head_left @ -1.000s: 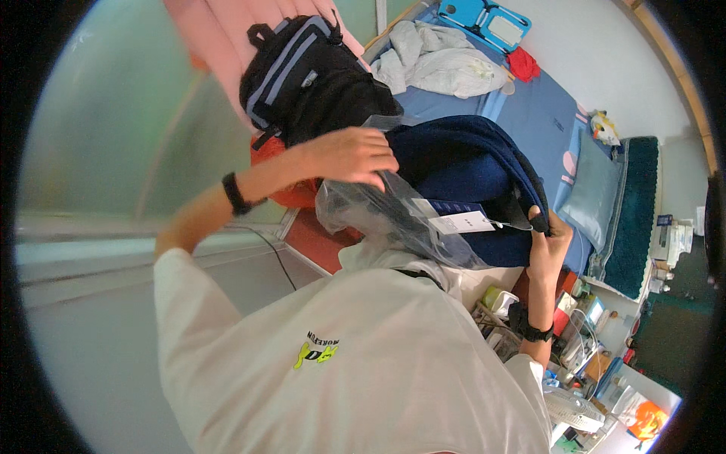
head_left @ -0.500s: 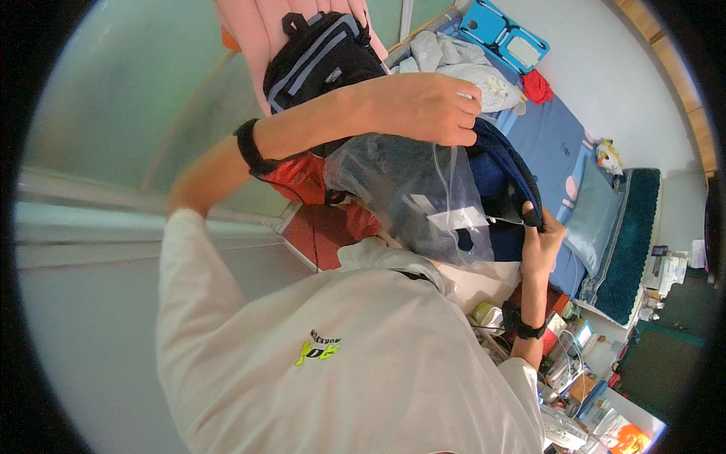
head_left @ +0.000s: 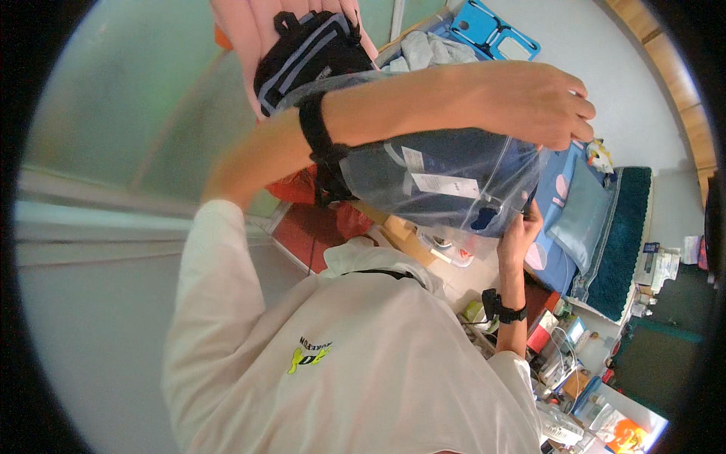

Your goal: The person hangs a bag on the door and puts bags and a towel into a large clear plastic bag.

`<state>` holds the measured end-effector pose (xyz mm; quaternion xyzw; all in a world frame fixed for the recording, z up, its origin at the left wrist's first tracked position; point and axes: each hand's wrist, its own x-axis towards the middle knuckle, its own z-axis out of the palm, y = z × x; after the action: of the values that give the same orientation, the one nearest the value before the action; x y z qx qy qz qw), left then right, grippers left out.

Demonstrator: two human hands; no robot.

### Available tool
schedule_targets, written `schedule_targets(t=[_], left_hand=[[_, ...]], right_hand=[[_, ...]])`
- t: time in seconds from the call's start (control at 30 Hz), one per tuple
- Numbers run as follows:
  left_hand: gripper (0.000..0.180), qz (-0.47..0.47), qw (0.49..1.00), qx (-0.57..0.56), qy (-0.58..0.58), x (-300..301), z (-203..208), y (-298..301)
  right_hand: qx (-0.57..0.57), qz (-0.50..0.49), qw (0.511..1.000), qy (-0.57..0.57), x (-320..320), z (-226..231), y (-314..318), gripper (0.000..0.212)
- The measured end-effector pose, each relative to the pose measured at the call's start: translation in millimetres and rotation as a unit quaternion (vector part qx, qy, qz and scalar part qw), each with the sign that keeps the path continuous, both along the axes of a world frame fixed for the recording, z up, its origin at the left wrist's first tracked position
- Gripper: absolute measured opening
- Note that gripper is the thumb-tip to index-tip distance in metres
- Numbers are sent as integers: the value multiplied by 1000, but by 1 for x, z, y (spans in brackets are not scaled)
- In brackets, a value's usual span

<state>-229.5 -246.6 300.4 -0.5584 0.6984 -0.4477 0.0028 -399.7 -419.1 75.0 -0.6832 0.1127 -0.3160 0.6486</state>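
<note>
A clear plastic zip bag [head_left: 454, 216] is stretched in front of me. Inside it lies a folded dark navy cloth item [head_left: 446, 155], and white paper tags [head_left: 446, 185] show through the plastic. Across the bag's upper side reaches my left arm; my left hand [head_left: 541, 102] is closed on the bag's edge at its right end, fingers curled over. At the lower right corner, my right hand [head_left: 520, 233] pinches the bag near its opening, thumb up. Some of the bag's upper side is hidden behind my left forearm. Both wrists wear black straps.
A black backpack [head_left: 306, 64] rests on a pink padded chair [head_left: 240, 45]. Behind the bag is a bed with a pillow [head_left: 582, 219], grey cloth [head_left: 427, 51] and a blue folding stand [head_left: 495, 30]. Cluttered small items and cables [head_left: 560, 356] lie at lower right.
My left hand has moved right, drawing the bag over the navy cloth item, which now sits inside it. The right hand has shifted slightly left and down, still at the bag's end.
</note>
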Motion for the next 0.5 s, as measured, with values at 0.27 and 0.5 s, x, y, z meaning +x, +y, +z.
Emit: schedule_targets(t=[0.27, 0.5], left_hand=[[10, -17, 996, 79, 35, 20, 37, 3], [22, 27, 987, 108, 112, 34, 77, 60]], right_hand=[[-118, 82, 978, 153, -5, 46, -2, 30], [-208, 190, 935, 216, -22, 63, -62, 64]])
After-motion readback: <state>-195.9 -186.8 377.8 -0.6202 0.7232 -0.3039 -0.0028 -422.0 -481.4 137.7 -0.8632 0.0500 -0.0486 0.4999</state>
